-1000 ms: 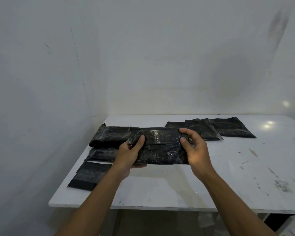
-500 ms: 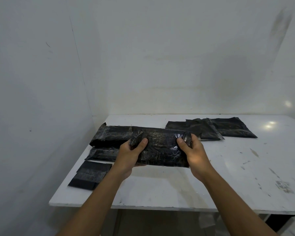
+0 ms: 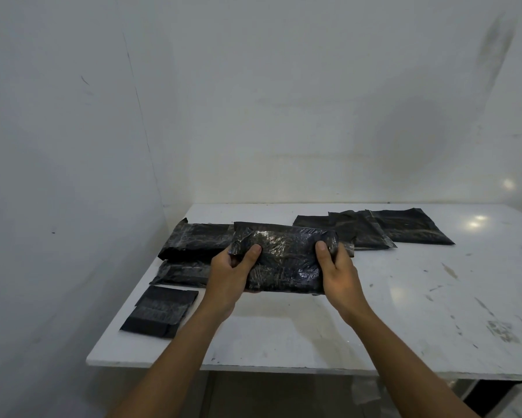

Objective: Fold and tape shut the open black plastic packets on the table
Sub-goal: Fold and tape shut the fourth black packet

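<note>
Head camera finds my left hand (image 3: 227,277) and right hand (image 3: 340,274) gripping opposite ends of a crinkled black plastic packet (image 3: 283,254) just above the white counter (image 3: 404,321), presumably holding the fold for taping.

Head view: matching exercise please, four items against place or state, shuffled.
Items:
1. left hand
2. right hand
3. small folded packet
4. overlapping flat packets

Places or states:
a. lying on the table, towards the back, right of both hands
b. grips the right end of the held packet
c. lies alone near the front left edge
d. grips the left end of the held packet

Pairs: 1-d, 2-b, 3-c, 4-a
</note>
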